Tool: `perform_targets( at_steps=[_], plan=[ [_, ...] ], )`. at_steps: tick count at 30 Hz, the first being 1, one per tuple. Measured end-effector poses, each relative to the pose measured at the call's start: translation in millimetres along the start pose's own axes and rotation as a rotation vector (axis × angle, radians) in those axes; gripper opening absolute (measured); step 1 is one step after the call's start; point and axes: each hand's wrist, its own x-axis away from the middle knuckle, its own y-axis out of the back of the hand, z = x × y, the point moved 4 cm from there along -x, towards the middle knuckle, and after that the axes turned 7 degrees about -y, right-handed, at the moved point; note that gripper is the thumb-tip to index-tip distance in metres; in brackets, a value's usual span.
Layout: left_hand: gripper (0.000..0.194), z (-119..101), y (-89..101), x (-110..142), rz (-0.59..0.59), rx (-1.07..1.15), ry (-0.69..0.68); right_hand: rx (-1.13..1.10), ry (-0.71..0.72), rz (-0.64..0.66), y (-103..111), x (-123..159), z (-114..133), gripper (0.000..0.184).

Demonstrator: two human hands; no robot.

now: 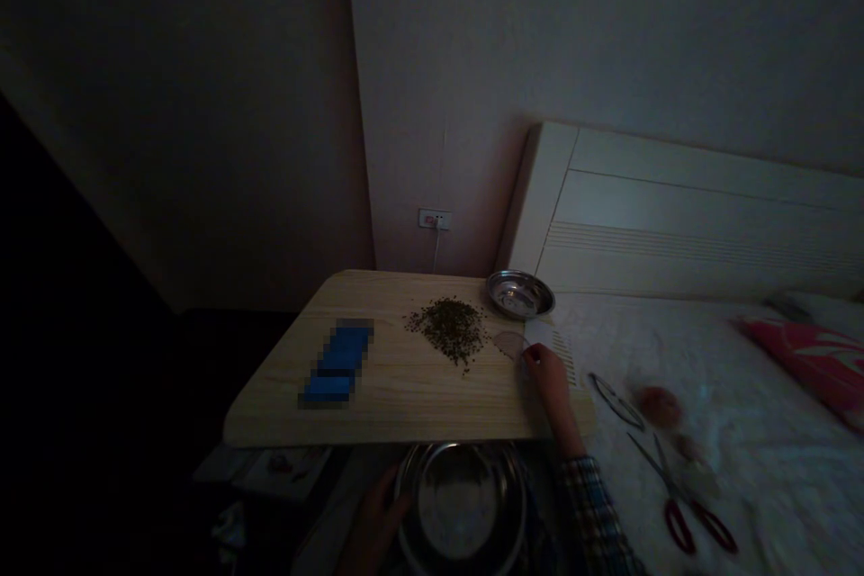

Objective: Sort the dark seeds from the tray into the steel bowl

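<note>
Granules (454, 327), one dark pile, too many to count, on wooden tabletop (398, 405), right of single pixelated blue item (338, 364). Two metal bowls: small bowl (520, 295) at back right corner, large bowl (457, 504) below front edge. Left hand (376, 517) holds large bowl's left rim. Right hand (545, 371) narrow, fingertips together at thin pale piece (508, 343), grip unclear. One red-handled scissors (675, 490) on bed (756, 432). Print on white sheet (562, 351) too small to read

Right hand (548, 373) reaches forward pinched, left hand (376, 513) curls.
</note>
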Motion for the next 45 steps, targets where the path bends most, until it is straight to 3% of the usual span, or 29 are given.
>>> perform_targets(
  at_steps=[4, 17, 24, 29, 34, 39, 45],
  plan=[
    [0.040, 1, -0.4, 0, 0.002, -0.013, 0.009, 0.050, -0.053, 0.107, 2, 12, 0, 0.017],
    [0.055, 24, -6.2, -8, 0.065, -0.004, -0.013, -0.036, -0.011, 0.164, 3, 43, 4, 0.022],
    [0.040, 5, -2.2, -2, 0.032, -0.048, 0.000, -0.043, -0.027, 0.181, 3, 56, 12, 0.020],
    [0.041, -8, -1.3, 2, 0.030, 0.000, -0.009, -0.104, -0.039, 0.181, 3, 64, 19, 0.021],
    [0.041, -1, -3.5, -1, 0.038, -0.013, -0.002, -0.172, -0.069, 0.119, 13, 71, 14, 0.024],
    [0.054, 13, -6.8, -4, 0.079, -0.025, -0.025, -0.227, -0.053, 0.136, 23, 79, 2, 0.026],
    [0.042, -1, -1.6, 2, 0.032, -0.026, -0.004, -0.231, -0.030, 0.177, 26, 89, 0, 0.027]
  ],
)
